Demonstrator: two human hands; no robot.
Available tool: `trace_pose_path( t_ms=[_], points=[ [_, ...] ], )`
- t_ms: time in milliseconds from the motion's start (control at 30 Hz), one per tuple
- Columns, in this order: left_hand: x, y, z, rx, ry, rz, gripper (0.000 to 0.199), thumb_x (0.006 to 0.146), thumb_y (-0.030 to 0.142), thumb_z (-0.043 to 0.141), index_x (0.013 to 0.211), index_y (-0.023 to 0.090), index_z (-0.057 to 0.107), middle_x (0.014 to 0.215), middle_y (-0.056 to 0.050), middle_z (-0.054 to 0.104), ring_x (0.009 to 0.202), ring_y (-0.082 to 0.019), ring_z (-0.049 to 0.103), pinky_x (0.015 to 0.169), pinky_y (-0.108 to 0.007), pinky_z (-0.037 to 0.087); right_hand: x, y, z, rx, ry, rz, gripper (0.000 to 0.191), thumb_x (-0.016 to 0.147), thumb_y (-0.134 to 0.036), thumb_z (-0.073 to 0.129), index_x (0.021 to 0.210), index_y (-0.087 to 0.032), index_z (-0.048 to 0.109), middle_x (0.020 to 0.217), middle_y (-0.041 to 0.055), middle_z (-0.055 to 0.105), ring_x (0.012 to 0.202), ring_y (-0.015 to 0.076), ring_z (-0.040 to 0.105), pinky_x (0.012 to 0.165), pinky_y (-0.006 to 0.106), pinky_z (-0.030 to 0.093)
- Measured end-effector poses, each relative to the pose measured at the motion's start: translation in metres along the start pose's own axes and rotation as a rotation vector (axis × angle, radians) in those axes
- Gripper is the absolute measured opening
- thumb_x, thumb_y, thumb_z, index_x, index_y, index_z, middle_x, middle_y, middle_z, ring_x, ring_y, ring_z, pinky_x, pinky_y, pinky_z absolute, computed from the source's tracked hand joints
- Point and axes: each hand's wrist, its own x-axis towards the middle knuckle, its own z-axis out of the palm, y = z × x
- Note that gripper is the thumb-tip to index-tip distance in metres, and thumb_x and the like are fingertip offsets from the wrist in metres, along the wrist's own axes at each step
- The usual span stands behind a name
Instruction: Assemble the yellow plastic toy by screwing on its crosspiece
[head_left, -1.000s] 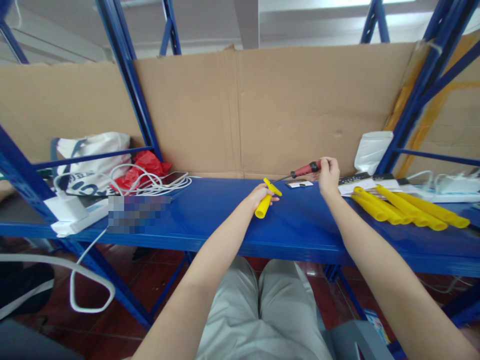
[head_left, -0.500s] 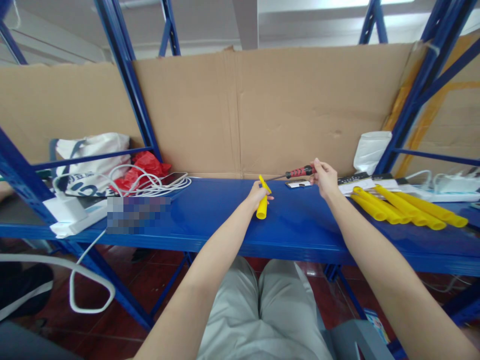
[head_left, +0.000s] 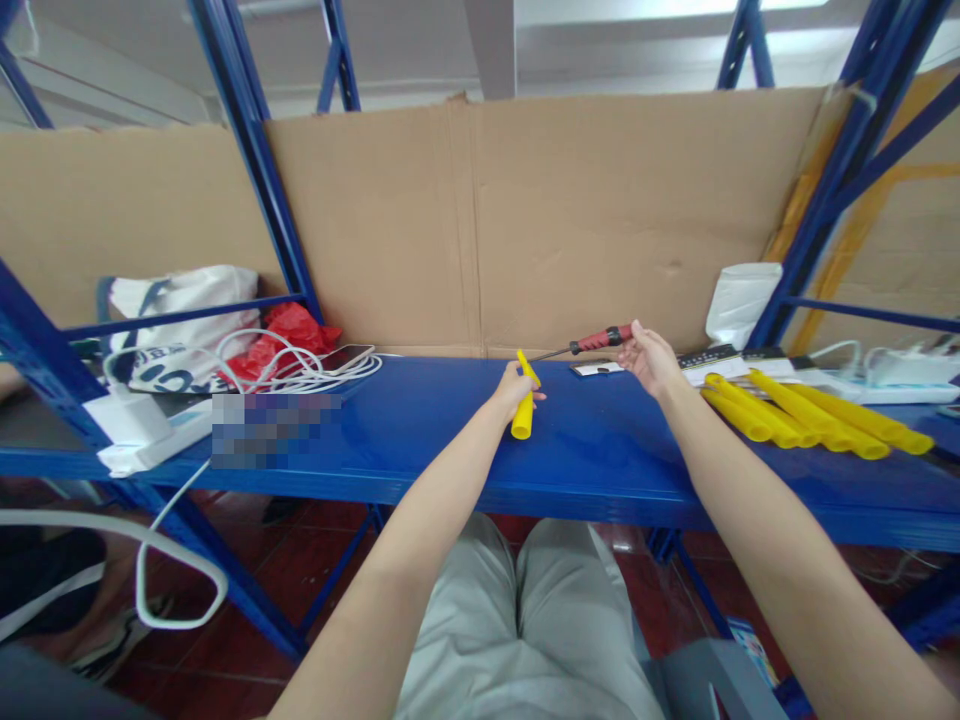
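My left hand (head_left: 516,388) is wrapped round a yellow tube-like piece (head_left: 523,418) over the middle of the blue shelf. A screwdriver (head_left: 598,340) with a red and black handle points left, its shaft tip at the upper part of the yellow piece. The fingers of my right hand (head_left: 646,354) pinch the back end of that handle. Just below the screwdriver lies a phone-like item (head_left: 597,368). Several yellow tubes (head_left: 810,415) rest side by side on the shelf to the right of my right hand.
White cables (head_left: 322,372), a red plastic bag (head_left: 289,335), a cloth bag (head_left: 180,330) and a power strip (head_left: 161,450) are at the left. A cardboard wall (head_left: 570,220) stands behind the blue shelf (head_left: 420,425). At the right are a white pouch (head_left: 742,300) and chargers (head_left: 915,368).
The fingers of my right hand have shifted and loosened slightly at the handle's end. At the lower left, another person's foot has come into view.
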Motion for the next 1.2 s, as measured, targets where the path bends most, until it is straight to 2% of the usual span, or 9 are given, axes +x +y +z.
trace_pose_path(
  t_ms=[167,333,600,767,933,1067,1200],
  points=[
    [-0.0005,0.0008,0.0007,0.014,0.002,0.004,0.063,0.077,-0.005,0.045,0.133,0.022,0.033,0.102,-0.007,0.065,0.052,-0.008,0.061,0.043,-0.016,0.042,0.0053,0.0031,-0.0020,0.029,0.017,0.047,0.041,0.074,-0.050,0.071,0.065,-0.021,0.044,0.044,-0.0060,0.045,0.040,0.0080,0.046,0.037,0.019,0.039],
    [-0.0015,0.0016,0.0013,0.023,0.004,0.006,0.062,0.077,-0.005,0.046,0.132,0.021,0.033,0.103,-0.007,0.064,0.053,-0.008,0.062,0.044,-0.016,0.042,0.0015,0.0021,-0.0002,0.002,-0.015,0.000,0.035,0.078,-0.052,0.067,0.074,-0.022,0.051,0.039,-0.0090,0.035,0.036,0.0079,0.040,0.037,0.019,0.036],
    [-0.0028,0.0026,0.0011,0.015,0.036,0.016,0.060,0.079,-0.005,0.046,0.131,0.021,0.032,0.108,-0.008,0.062,0.049,-0.005,0.059,0.041,-0.015,0.040,-0.0014,-0.0010,-0.0005,-0.009,-0.075,0.016,0.031,0.086,-0.041,0.062,0.070,-0.020,0.046,0.056,-0.0047,0.054,0.045,0.0072,0.052,0.043,0.018,0.040],
    [-0.0021,0.0023,0.0019,0.023,0.026,0.024,0.059,0.080,-0.005,0.044,0.132,0.022,0.032,0.108,-0.007,0.062,0.050,-0.005,0.059,0.041,-0.015,0.040,-0.0002,-0.0020,-0.0002,0.033,-0.041,0.015,0.037,0.078,-0.047,0.070,0.069,-0.021,0.044,0.053,-0.0065,0.049,0.043,0.0065,0.047,0.041,0.018,0.039],
    [-0.0009,0.0020,0.0024,0.032,0.021,0.027,0.059,0.079,-0.004,0.045,0.130,0.023,0.033,0.105,-0.006,0.062,0.053,-0.007,0.061,0.042,-0.016,0.042,0.0023,-0.0012,0.0004,0.039,-0.004,0.103,0.040,0.081,-0.050,0.064,0.066,-0.020,0.042,0.045,-0.0066,0.041,0.040,0.0069,0.043,0.039,0.019,0.038],
    [-0.0012,0.0026,0.0024,0.039,0.014,0.023,0.059,0.081,-0.002,0.045,0.132,0.022,0.032,0.100,-0.006,0.063,0.053,-0.008,0.061,0.043,-0.017,0.041,0.0025,0.0009,-0.0002,0.000,-0.020,0.054,0.040,0.079,-0.057,0.063,0.071,-0.022,0.046,0.041,-0.0082,0.035,0.038,0.0083,0.040,0.038,0.020,0.037],
    [-0.0012,0.0028,0.0022,0.045,0.022,0.019,0.061,0.080,-0.003,0.045,0.133,0.022,0.030,0.102,-0.006,0.063,0.054,-0.008,0.062,0.043,-0.017,0.041,-0.0001,0.0002,0.0002,-0.009,-0.050,0.049,0.035,0.083,-0.052,0.061,0.072,-0.022,0.046,0.044,-0.0074,0.040,0.040,0.0081,0.042,0.039,0.019,0.037]
  ],
)
